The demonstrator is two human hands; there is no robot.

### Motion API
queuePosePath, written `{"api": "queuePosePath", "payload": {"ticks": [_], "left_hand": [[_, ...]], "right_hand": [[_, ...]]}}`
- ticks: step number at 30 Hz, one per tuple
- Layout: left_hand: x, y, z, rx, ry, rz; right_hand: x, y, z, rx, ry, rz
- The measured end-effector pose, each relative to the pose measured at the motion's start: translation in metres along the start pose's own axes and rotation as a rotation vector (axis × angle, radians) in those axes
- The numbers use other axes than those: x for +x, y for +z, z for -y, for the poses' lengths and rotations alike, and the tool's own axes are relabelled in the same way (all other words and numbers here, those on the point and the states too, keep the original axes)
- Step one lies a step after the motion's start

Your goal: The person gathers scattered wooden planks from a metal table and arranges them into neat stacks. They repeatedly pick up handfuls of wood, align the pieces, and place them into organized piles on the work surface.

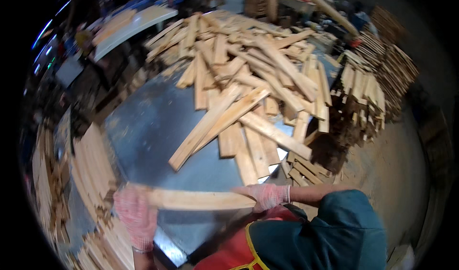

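A pale wooden board (201, 200) lies level across the front of me, above the near part of a blue-grey metal table (148, 126). Around its left end my left hand (135, 216), in a pink-and-white knitted glove, is closed and slightly blurred. At the other end my right hand (267, 195), gloved alike, grips the board with its fingers pointing left along the wood. Beyond the board, a loose heap of wooden boards (253, 69) covers the far half of the table. Two longer boards (215, 126) from the heap stick out toward me.
Stacked wood strips (93, 155) stand at the left edge, close to my left hand. Bundled wood pieces (363, 86) are piled at the right, with short offcuts (306, 170) below the table's right edge. A ribbed hose (322, 7) arches at the back.
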State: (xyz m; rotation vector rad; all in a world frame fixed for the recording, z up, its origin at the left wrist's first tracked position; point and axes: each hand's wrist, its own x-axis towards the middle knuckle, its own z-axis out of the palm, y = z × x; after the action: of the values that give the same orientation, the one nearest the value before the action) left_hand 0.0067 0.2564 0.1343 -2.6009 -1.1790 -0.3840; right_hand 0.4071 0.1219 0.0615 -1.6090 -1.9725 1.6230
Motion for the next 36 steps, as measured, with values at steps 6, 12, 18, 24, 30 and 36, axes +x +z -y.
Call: {"api": "queuePosePath", "payload": {"ticks": [6,12,18,24,30,36], "left_hand": [[0.071,0.195,0.020,-0.165,-0.272,0.092],[0.197,0.263,-0.066,-0.356,-0.333,0.524],[0.202,0.312,-0.143,-0.179,-0.473,0.539],[0.192,0.257,-0.245,-0.350,-0.647,0.431],[0.170,0.220,-0.247,-1.767,-1.110,0.664],[0.055,0.153,-0.258,-2.328,-1.073,0.734]], "right_hand": [[-0.100,-0.022,-0.089,0.620,0.456,-0.994],[-0.244,-0.092,-0.266,0.773,0.629,-1.683],[-0.429,-0.290,-0.433,-0.066,0.977,-1.651],[-0.358,-0.430,-0.438,0.000,0.762,-1.727],[-0.139,-0.336,-0.420,0.362,0.327,-1.313],[-0.027,-0.191,-0.246,0.577,0.039,-0.752]]}}
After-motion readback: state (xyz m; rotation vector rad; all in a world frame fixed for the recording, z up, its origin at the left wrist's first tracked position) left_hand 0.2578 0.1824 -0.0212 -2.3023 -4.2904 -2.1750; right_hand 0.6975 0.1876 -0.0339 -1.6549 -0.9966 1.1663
